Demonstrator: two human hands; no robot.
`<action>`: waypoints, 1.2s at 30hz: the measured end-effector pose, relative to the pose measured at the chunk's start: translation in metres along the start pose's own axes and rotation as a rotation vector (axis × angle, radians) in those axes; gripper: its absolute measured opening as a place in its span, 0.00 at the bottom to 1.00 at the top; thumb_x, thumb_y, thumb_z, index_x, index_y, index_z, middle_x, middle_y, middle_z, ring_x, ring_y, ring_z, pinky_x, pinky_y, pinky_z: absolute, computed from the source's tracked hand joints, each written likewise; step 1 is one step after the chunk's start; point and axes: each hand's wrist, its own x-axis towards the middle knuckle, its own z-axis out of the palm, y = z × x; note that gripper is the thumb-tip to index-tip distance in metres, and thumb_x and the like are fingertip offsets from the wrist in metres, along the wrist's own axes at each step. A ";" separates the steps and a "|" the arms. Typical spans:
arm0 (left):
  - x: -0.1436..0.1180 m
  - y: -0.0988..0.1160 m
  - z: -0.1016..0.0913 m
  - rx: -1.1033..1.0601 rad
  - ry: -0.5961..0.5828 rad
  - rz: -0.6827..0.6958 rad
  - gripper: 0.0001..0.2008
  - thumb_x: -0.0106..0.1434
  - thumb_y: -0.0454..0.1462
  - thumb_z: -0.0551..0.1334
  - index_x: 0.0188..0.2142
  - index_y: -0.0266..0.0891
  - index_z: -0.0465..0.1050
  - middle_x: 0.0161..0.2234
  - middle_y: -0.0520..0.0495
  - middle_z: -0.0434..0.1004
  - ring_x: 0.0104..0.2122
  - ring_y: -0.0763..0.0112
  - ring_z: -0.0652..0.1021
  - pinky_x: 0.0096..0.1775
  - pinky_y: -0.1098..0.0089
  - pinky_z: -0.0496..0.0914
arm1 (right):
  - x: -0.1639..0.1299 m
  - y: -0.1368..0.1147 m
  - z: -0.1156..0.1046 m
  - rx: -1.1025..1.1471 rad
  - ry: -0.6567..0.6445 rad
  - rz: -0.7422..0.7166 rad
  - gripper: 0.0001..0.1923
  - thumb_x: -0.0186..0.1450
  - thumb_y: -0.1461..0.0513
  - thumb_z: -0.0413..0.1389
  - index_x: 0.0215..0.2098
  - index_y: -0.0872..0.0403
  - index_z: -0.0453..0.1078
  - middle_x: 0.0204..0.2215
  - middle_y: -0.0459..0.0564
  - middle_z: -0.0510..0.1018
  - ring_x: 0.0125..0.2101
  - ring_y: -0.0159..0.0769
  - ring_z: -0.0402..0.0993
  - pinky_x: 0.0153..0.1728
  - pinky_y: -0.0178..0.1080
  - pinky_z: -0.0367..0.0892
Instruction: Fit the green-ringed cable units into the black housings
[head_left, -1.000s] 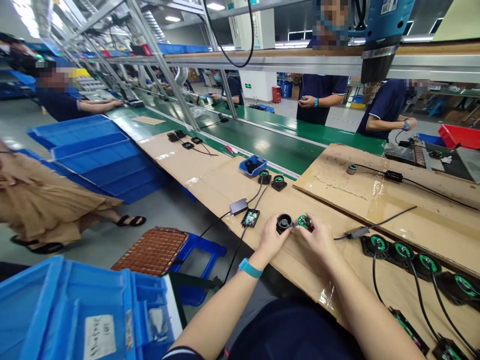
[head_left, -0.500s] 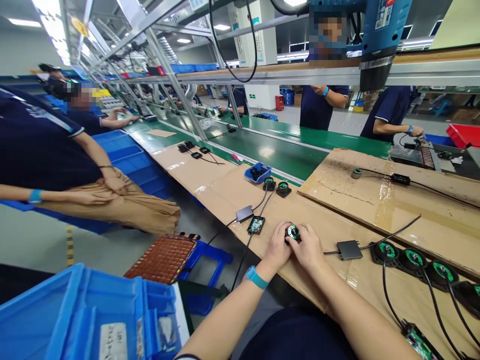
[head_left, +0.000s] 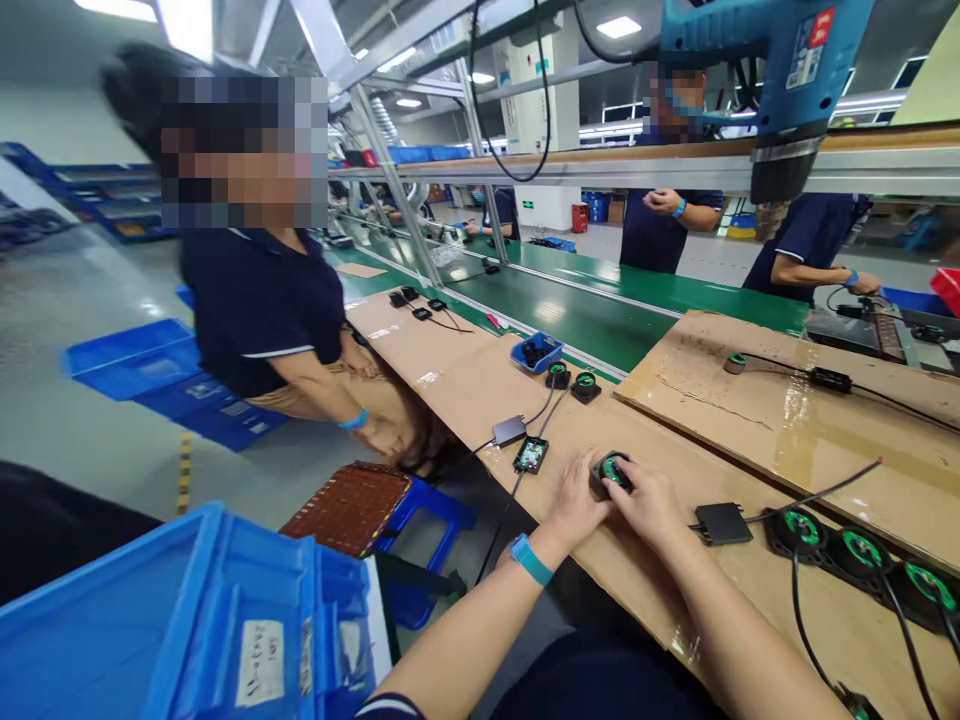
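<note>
A round black housing with a green ring-shaped circuit board (head_left: 609, 470) is between my hands, low over the cardboard or resting on it; I cannot tell which. My left hand (head_left: 579, 505) touches its left side, fingers curved along the rim. From the right, my right hand (head_left: 651, 508) grips it, with fingers over the green ring. To the right of that hand lies a flat black box (head_left: 723, 523) on a cable. Beyond my left hand are an open black case with a circuit board (head_left: 532, 455) and a closed grey case (head_left: 509, 431).
Two black housings (head_left: 585, 388) stand near a blue bin (head_left: 536, 352) of black parts. More housings (head_left: 862, 550) with cables line the right side. A power driver (head_left: 784, 90) hangs overhead. At left, a person (head_left: 262, 300) bends beside a stool (head_left: 349, 505); a blue crate (head_left: 150, 620) is nearer.
The housing has turned from facing me to lying flatter, and my fingers have shifted around it. The person at left has lowered beside the stool. The view has swung slightly left.
</note>
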 end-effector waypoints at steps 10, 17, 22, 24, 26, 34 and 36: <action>-0.002 -0.002 0.002 0.121 0.020 0.047 0.64 0.46 0.47 0.78 0.70 0.43 0.37 0.66 0.28 0.56 0.66 0.40 0.60 0.63 0.37 0.61 | 0.023 0.001 -0.010 -0.202 -0.140 0.132 0.15 0.68 0.58 0.54 0.47 0.56 0.77 0.44 0.60 0.80 0.41 0.45 0.79 0.46 0.41 0.72; -0.002 -0.005 0.003 0.125 -0.014 0.056 0.64 0.47 0.43 0.78 0.71 0.44 0.35 0.67 0.30 0.55 0.67 0.42 0.59 0.64 0.40 0.60 | 0.031 -0.007 -0.008 -0.295 -0.168 0.203 0.14 0.70 0.59 0.53 0.45 0.58 0.76 0.43 0.62 0.79 0.39 0.45 0.78 0.42 0.41 0.71; -0.003 -0.006 0.003 0.115 -0.012 0.013 0.62 0.49 0.44 0.77 0.71 0.44 0.36 0.67 0.30 0.54 0.67 0.42 0.60 0.64 0.40 0.61 | 0.036 -0.005 -0.010 -0.282 -0.158 0.199 0.17 0.72 0.56 0.50 0.49 0.57 0.74 0.45 0.62 0.78 0.42 0.46 0.77 0.44 0.41 0.70; -0.003 -0.007 0.004 0.113 -0.009 0.033 0.63 0.48 0.45 0.78 0.71 0.43 0.36 0.67 0.29 0.55 0.67 0.42 0.60 0.64 0.41 0.61 | 0.035 -0.004 -0.006 -0.282 -0.164 0.242 0.20 0.73 0.56 0.48 0.55 0.59 0.71 0.53 0.66 0.74 0.46 0.47 0.76 0.47 0.42 0.69; -0.004 -0.009 0.006 0.125 -0.016 0.051 0.62 0.49 0.44 0.77 0.71 0.43 0.37 0.66 0.30 0.56 0.66 0.43 0.60 0.64 0.42 0.61 | 0.034 -0.005 0.003 -0.282 -0.219 0.289 0.19 0.72 0.59 0.49 0.57 0.61 0.69 0.55 0.68 0.72 0.46 0.48 0.77 0.46 0.42 0.69; 0.000 -0.008 0.005 0.183 -0.073 0.002 0.44 0.62 0.44 0.68 0.69 0.40 0.45 0.64 0.32 0.60 0.65 0.47 0.64 0.62 0.45 0.64 | 0.020 0.011 -0.054 -0.192 -0.376 0.179 0.31 0.67 0.51 0.58 0.63 0.55 0.63 0.57 0.61 0.72 0.55 0.48 0.70 0.55 0.43 0.62; 0.007 -0.003 0.005 0.183 -0.096 0.011 0.40 0.64 0.44 0.66 0.68 0.40 0.47 0.64 0.32 0.59 0.64 0.48 0.64 0.63 0.46 0.64 | 0.005 0.028 -0.090 -0.252 -0.465 0.124 0.35 0.64 0.49 0.60 0.64 0.55 0.62 0.60 0.62 0.70 0.59 0.51 0.65 0.58 0.48 0.57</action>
